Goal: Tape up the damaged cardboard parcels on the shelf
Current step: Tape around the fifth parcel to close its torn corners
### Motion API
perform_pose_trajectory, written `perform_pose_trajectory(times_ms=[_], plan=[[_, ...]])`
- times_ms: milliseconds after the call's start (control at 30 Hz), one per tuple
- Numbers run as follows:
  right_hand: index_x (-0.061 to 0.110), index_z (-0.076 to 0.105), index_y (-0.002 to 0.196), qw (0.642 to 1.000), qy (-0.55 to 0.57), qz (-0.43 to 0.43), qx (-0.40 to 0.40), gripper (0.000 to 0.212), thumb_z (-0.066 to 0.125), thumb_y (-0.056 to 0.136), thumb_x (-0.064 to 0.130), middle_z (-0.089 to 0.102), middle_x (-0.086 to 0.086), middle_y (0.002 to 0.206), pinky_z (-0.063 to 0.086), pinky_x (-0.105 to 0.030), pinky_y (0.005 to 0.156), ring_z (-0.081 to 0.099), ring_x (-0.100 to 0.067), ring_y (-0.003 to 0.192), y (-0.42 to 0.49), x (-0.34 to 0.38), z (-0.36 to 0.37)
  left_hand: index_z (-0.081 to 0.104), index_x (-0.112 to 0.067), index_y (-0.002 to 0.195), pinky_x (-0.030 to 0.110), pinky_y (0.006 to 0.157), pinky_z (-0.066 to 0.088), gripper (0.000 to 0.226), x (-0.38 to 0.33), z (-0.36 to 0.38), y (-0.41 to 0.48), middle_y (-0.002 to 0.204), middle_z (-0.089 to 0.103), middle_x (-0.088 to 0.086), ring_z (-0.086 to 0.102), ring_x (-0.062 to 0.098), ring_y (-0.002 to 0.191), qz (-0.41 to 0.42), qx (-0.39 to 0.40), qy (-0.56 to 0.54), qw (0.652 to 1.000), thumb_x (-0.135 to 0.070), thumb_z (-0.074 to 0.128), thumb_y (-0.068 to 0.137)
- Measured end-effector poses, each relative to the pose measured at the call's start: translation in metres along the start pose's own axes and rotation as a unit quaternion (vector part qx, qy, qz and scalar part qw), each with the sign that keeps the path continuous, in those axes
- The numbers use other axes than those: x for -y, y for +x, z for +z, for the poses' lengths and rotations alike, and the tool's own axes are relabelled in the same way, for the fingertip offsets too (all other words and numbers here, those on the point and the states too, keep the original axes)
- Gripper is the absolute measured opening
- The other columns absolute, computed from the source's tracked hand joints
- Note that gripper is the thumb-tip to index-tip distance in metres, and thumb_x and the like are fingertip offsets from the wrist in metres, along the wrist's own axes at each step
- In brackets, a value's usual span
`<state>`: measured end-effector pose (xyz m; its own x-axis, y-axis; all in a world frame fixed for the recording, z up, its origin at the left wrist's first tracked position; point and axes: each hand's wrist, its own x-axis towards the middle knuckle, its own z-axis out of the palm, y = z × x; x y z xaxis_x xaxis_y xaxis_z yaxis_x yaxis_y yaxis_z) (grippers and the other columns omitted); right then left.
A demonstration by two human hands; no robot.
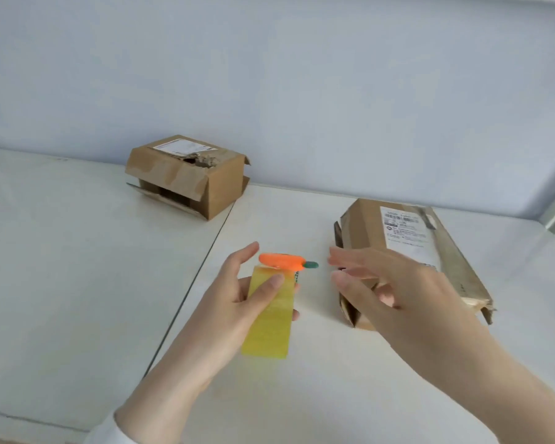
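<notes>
1. The left hand (237,293) is seen at the lower centre of the frame. A strip of yellow tape (269,322) is pinched in it, with the thumb laid across the front of the strip and the fingers behind it.
2. A small orange carrot-shaped object (281,261) with a green tip is seen at the upper end of the strip, touching it.
3. The right hand (398,283) is held right of centre. Its fingers are loosely extended and nothing is gripped, though the hand is blurred.
4. A long, flat cardboard parcel (366,225) lies on the white shelf (77,251) at the right. A white label (404,232) is stuck on top, and its near end is partly hidden by the right hand.
5. A second parcel (225,187) is placed at the upper left of centre, against the pale wall (302,91). A ragged hole is torn in its top and its front flap is open.
</notes>
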<state>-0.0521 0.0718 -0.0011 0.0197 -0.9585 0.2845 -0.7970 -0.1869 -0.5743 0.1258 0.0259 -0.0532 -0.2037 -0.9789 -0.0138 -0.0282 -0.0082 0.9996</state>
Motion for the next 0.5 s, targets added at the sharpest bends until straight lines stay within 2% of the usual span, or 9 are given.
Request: perform_pose_trajectory(times_ms=[67,133,200,233,300,333,400,433,500], plan=[[0.051,0.066,0.095,0.995,0.06,-0.012,-0.079,0.034,0.047,0.073,0.068,0.066,0.031,0.09,0.045,-0.011,0.068,0.06,0.002,0.075,-0.016,-0.015,-0.027,0.038,-0.042,0.133,0.026,0.083,0.048,0.075,0.001,-0.004,0.005,0.095,0.072,0.001,0.068,0.013,0.087,-0.007,-0.01,0.103,0.995,-0.068,0.058,0.066],[0.052,0.066,0.091,0.986,0.064,-0.005,-0.151,0.035,0.046,0.071,0.073,0.068,0.028,0.091,0.044,-0.012,0.063,0.063,-0.007,0.078,-0.026,-0.04,-0.051,0.04,-0.044,0.131,0.021,0.079,0.042,0.073,0.001,-0.007,0.008,0.1,0.066,0.004,0.062,0.011,0.091,-0.01,-0.028,0.205,0.978,-0.075,0.047,0.066],[0.051,0.066,0.09,0.98,0.06,0.029,-0.187,0.023,0.048,0.08,0.063,0.067,0.031,0.095,0.042,-0.011,0.063,0.063,-0.009,0.085,-0.03,-0.071,-0.067,0.042,-0.039,0.132,0.023,0.075,0.04,0.078,-0.001,-0.004,0.009,0.108,0.06,0.0,0.057,0.008,0.092,-0.004,-0.054,0.274,0.96,-0.069,0.041,0.06],[0.052,0.065,0.089,0.978,0.064,0.05,-0.19,0.016,0.051,0.083,0.053,0.066,0.033,0.095,0.041,-0.01,0.063,0.063,-0.007,0.087,-0.031,-0.087,-0.073,0.043,-0.034,0.133,0.027,0.079,0.041,0.082,-0.003,-0.001,0.009,0.115,0.056,-0.001,0.055,0.011,0.096,0.016,-0.084,0.318,0.944,-0.068,0.039,0.059],[0.053,0.065,0.088,0.979,0.083,0.061,-0.176,0.018,0.055,0.081,0.041,0.064,0.036,0.095,0.041,-0.007,0.066,0.062,0.0,0.088,-0.03,-0.112,-0.077,0.047,-0.024,0.134,0.035,0.093,0.039,0.077,-0.012,0.013,0.006,0.127,0.05,0.003,0.047,0.019,0.113,0.13,-0.154,0.41,0.889,-0.068,0.042,0.071],[0.052,0.067,0.087,0.98,0.09,0.055,-0.166,0.019,0.055,0.078,0.042,0.064,0.036,0.096,0.041,-0.005,0.069,0.061,0.003,0.089,-0.028,-0.121,-0.077,0.049,-0.021,0.132,0.033,0.098,0.035,0.067,-0.018,0.026,0.003,0.129,0.049,0.002,0.043,0.019,0.119,0.215,-0.162,0.431,0.861,-0.064,0.047,0.081],[0.048,0.07,0.088,0.984,0.102,0.03,-0.141,0.022,0.054,0.074,0.044,0.063,0.036,0.102,0.041,-0.003,0.077,0.06,0.009,0.095,-0.025,-0.136,-0.077,0.053,-0.021,0.128,0.018,0.103,0.028,0.051,-0.027,0.066,0.005,0.129,0.049,-0.007,0.041,0.009,0.123,0.362,-0.101,0.434,0.819,-0.051,0.048,0.088],[0.043,0.07,0.092,0.986,0.106,0.013,-0.13,0.024,0.055,0.074,0.043,0.062,0.036,0.106,0.038,-0.001,0.082,0.057,0.012,0.101,-0.022,-0.141,-0.074,0.055,-0.022,0.127,0.013,0.102,0.028,0.047,-0.031,0.086,0.008,0.129,0.051,-0.012,0.042,0.004,0.124,0.401,-0.049,0.422,0.812,-0.048,0.046,0.088],[0.036,0.07,0.1,0.988,0.112,-0.017,-0.107,0.028,0.058,0.075,0.042,0.061,0.033,0.113,0.033,0.001,0.091,0.049,0.017,0.112,-0.016,-0.149,-0.067,0.06,-0.021,0.125,0.015,0.102,0.03,0.047,-0.033,0.119,0.02,0.132,0.055,-0.011,0.041,0.0,0.127,0.413,0.037,0.413,0.811,-0.047,0.043,0.09]])
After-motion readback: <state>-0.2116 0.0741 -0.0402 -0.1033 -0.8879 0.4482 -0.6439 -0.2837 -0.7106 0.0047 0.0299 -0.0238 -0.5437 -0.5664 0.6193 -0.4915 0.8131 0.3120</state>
